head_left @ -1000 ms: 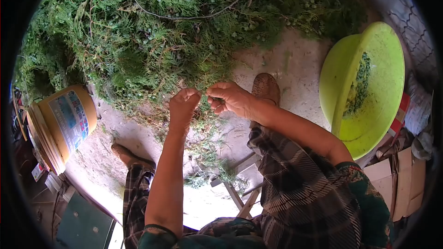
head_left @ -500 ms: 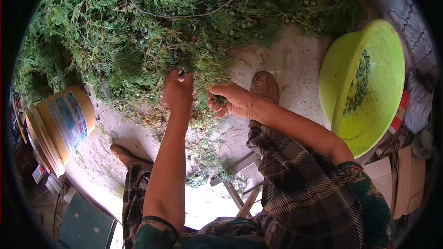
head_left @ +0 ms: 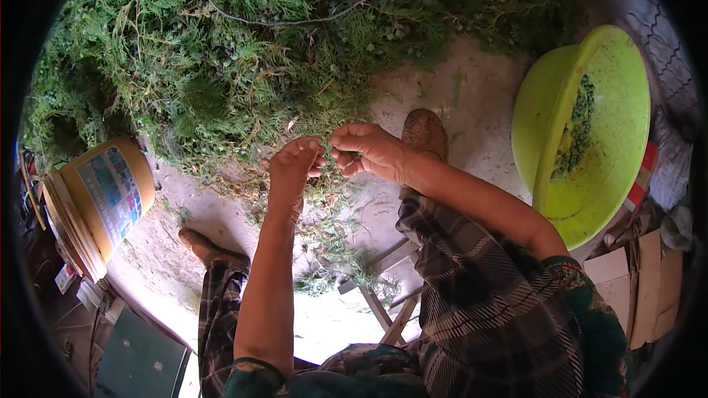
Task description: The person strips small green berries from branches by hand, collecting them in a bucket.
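Observation:
My left hand [head_left: 291, 169] is closed in a pinch, its fingertips on a small green evergreen sprig [head_left: 327, 152]. From the other side my right hand [head_left: 370, 152] meets it, thumb and fingers bent together around the same sprig. A little green shows in the curl of my right fingers, too small to make out. Just beyond both hands rises a big heap of cut evergreen branches [head_left: 243, 66], dotted with small pale-green cones. On the right, a lime-green basin [head_left: 619, 133] stands tilted, with a pile of small green cones [head_left: 579, 129] inside it.
A yellow bucket [head_left: 144, 177] with a printed label lies tipped at the left. Loose clippings [head_left: 324, 232] litter the floor between my feet. Wooden stool legs [head_left: 387, 317] show below, cardboard [head_left: 649, 287] at lower right, and a dark green board [head_left: 140, 354] at lower left.
My left hand has drawn back from the branch heap towards me and now meets my right hand. The right hand has risen slightly, its fingers now at the sprig.

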`<act>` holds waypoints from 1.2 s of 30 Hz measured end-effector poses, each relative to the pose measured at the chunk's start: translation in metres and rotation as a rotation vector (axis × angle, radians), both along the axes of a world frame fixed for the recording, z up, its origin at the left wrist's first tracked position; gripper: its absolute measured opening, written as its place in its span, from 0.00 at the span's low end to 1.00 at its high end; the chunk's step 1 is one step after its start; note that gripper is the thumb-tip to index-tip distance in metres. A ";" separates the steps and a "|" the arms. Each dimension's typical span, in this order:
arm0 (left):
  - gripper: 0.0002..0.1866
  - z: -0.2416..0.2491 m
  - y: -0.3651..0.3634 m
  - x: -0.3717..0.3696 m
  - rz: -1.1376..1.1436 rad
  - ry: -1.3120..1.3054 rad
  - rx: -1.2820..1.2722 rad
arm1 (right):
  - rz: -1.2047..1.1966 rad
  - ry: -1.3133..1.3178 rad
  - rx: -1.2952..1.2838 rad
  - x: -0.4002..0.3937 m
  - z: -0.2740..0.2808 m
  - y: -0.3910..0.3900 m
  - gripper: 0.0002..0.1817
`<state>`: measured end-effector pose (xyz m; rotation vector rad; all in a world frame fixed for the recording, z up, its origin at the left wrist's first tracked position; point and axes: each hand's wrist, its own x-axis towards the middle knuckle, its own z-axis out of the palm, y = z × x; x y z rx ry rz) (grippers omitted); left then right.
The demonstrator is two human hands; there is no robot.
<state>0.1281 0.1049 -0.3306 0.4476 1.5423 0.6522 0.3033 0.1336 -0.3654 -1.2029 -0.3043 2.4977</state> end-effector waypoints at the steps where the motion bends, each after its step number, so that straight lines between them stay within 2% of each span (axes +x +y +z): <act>1: 0.12 0.002 -0.006 0.001 0.001 -0.001 -0.003 | 0.001 -0.001 -0.003 -0.001 0.002 -0.001 0.12; 5: 0.12 -0.002 -0.015 0.008 -0.064 0.153 0.077 | -0.009 -0.127 -0.020 0.007 -0.004 0.003 0.11; 7: 0.10 -0.014 -0.012 0.009 -0.265 0.502 0.293 | 0.005 -0.184 -0.012 0.010 -0.014 0.004 0.10; 8: 0.10 -0.019 -0.008 0.012 -0.264 0.501 0.293 | 0.117 -0.511 0.457 0.008 -0.016 0.006 0.11; 9: 0.09 -0.024 -0.004 0.017 -0.356 0.694 0.358 | 0.231 -0.830 0.929 0.009 -0.017 0.007 0.12; 10: 0.08 -0.028 -0.001 0.021 -0.448 0.886 0.424 | 0.232 -0.832 0.928 0.011 -0.019 0.009 0.12; 11: 0.08 -0.031 -0.001 0.023 -0.447 0.885 0.425 | 0.443 -0.974 1.143 0.012 -0.020 0.014 0.12; 12: 0.06 -0.034 -0.001 0.025 -0.542 0.974 0.426 | 0.662 -1.108 1.353 0.012 -0.020 0.016 0.12; 13: 0.05 -0.037 -0.002 0.025 -0.638 1.063 0.425 | 0.661 -1.108 1.353 0.012 -0.019 0.017 0.12; 14: 0.05 -0.040 -0.005 0.022 -0.637 1.065 0.426 | 0.761 -1.068 1.284 0.012 -0.015 0.020 0.11; 15: 0.04 -0.041 -0.011 0.016 -0.566 0.985 0.405 | 0.859 -1.025 1.211 0.012 -0.012 0.021 0.11; 16: 0.04 -0.041 -0.016 0.009 -0.496 0.905 0.383 | 0.858 -1.024 1.211 0.015 -0.011 0.022 0.11; 17: 0.04 -0.036 -0.019 0.002 -0.496 0.905 0.382 | 0.675 -0.878 1.103 0.019 -0.012 0.023 0.11; 18: 0.04 -0.029 -0.024 -0.006 -0.421 0.750 0.313 | 0.498 -0.730 0.987 0.024 -0.012 0.022 0.11; 19: 0.04 -0.023 -0.029 -0.015 -0.344 0.595 0.245 | 0.498 -0.728 0.984 0.028 -0.010 0.020 0.11; 20: 0.06 -0.020 -0.034 -0.022 -0.412 0.636 0.240 | 0.571 -0.567 0.946 0.031 -0.005 0.020 0.10; 22: 0.09 -0.016 -0.043 -0.023 -0.406 0.666 0.231 | 0.720 -0.302 0.881 0.032 0.010 0.015 0.11; 23: 0.13 -0.011 -0.043 -0.021 -0.401 0.695 0.221 | 0.721 -0.302 0.881 0.028 0.018 0.011 0.11; 24: 0.13 -0.004 -0.038 -0.015 -0.400 0.695 0.221 | 0.886 -0.233 0.948 0.021 0.024 0.008 0.12; 25: 0.16 0.004 -0.032 -0.006 -0.445 0.681 0.253 | 1.053 -0.161 1.012 0.017 0.028 0.006 0.13; 26: 0.20 0.007 -0.028 -0.001 -0.486 0.666 0.284 | 1.057 -0.160 1.012 0.017 0.026 0.001 0.13; 27: 0.20 0.003 -0.028 0.000 -0.479 0.667 0.282 | 0.952 -0.203 1.002 0.017 0.019 -0.005 0.13; 28: 0.20 -0.004 -0.029 0.001 -0.541 0.756 0.447 | 0.845 -0.242 0.991 0.016 0.015 -0.008 0.14; 29: 0.21 -0.007 -0.030 0.000 -0.606 0.844 0.614 | 0.847 -0.238 0.992 0.018 0.020 -0.004 0.14; 30: 0.21 -0.002 -0.029 -0.002 -0.605 0.845 0.613 | 0.863 -0.171 0.921 0.022 0.029 0.003 0.13; 32: 0.21 0.009 -0.027 -0.005 -0.952 0.840 0.202 | 0.826 -0.039 0.867 0.024 0.027 0.003 0.13; 36: 0.19 0.010 -0.048 -0.012 -0.952 0.890 0.116 | 0.918 -0.115 0.890 0.026 0.010 -0.010 0.12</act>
